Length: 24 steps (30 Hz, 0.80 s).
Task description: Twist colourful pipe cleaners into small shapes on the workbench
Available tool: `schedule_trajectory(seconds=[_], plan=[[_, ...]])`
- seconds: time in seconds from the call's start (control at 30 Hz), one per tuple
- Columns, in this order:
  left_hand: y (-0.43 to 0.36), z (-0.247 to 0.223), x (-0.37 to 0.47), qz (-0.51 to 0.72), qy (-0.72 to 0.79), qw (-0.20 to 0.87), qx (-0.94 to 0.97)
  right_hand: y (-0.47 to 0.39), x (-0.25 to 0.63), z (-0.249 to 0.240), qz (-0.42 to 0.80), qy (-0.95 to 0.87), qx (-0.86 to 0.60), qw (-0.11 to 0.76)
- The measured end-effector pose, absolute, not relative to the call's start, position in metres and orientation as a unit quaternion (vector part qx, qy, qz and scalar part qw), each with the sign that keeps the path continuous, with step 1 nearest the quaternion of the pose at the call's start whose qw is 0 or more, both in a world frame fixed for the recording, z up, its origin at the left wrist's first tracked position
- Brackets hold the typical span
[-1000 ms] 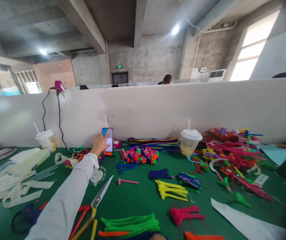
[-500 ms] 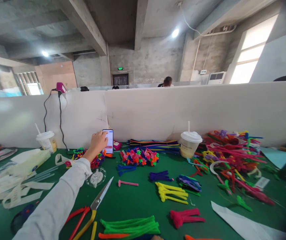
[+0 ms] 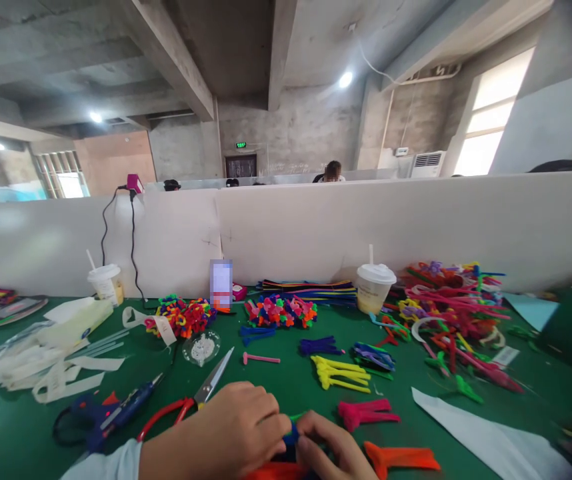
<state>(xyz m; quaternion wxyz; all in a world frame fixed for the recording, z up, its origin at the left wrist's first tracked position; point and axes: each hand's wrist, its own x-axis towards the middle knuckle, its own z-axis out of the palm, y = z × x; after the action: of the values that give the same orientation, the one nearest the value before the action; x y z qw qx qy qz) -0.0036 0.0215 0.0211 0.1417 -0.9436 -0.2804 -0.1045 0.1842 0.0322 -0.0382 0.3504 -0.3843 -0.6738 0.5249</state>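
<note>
My left hand (image 3: 236, 427) and my right hand (image 3: 330, 445) are close together at the near edge, fingers closed. Between their fingertips shows a blue pipe cleaner (image 3: 292, 435), with a bit of green beside it; most of the piece is hidden. Orange pipe cleaners (image 3: 273, 471) lie under the left hand. Behind that hand are open scissors (image 3: 213, 379), their yellow handle now covered. Nearby lie bundles of yellow (image 3: 341, 375), crimson (image 3: 369, 413) and orange bent pipe cleaners (image 3: 401, 458), plus a single pink one (image 3: 262, 359).
A glue gun (image 3: 116, 413) lies left, near a dish of white bits (image 3: 201, 348). Against the partition (image 3: 291, 227) stands a phone (image 3: 221, 283). Lidded cups (image 3: 375, 290) stand at the back. A tangled pipe-cleaner heap (image 3: 456, 300) and white paper (image 3: 481, 440) are on the right.
My left hand has come back from the phone to the near edge and meets my right hand, which has risen into view. Both now grip a blue pipe cleaner. The view has shifted slightly.
</note>
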Motion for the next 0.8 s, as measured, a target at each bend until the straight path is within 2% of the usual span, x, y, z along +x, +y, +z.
schedule_trajectory(seconds=[0.23, 0.53, 0.67, 0.8], plan=[[0.003, 0.017, -0.005, -0.141, -0.253, 0.241, -0.926, 0.022, 0.168, -0.030, 0.643, -0.625, -0.300, 0.325], [-0.011, 0.017, -0.005, -0.121, -0.237, 0.260, -0.928, 0.019, 0.173, 0.005, 0.649, -0.654, -0.289, 0.258], [-0.016, 0.017, -0.006, -0.108, -0.265, 0.238, -0.928, 0.014, 0.172, 0.009, 0.637, -0.667, -0.286, 0.260], [-0.020, 0.013, -0.005, -0.147, -0.345, 0.163, -0.913, 0.011, 0.166, 0.004, 0.592, -0.693, -0.284, 0.297]])
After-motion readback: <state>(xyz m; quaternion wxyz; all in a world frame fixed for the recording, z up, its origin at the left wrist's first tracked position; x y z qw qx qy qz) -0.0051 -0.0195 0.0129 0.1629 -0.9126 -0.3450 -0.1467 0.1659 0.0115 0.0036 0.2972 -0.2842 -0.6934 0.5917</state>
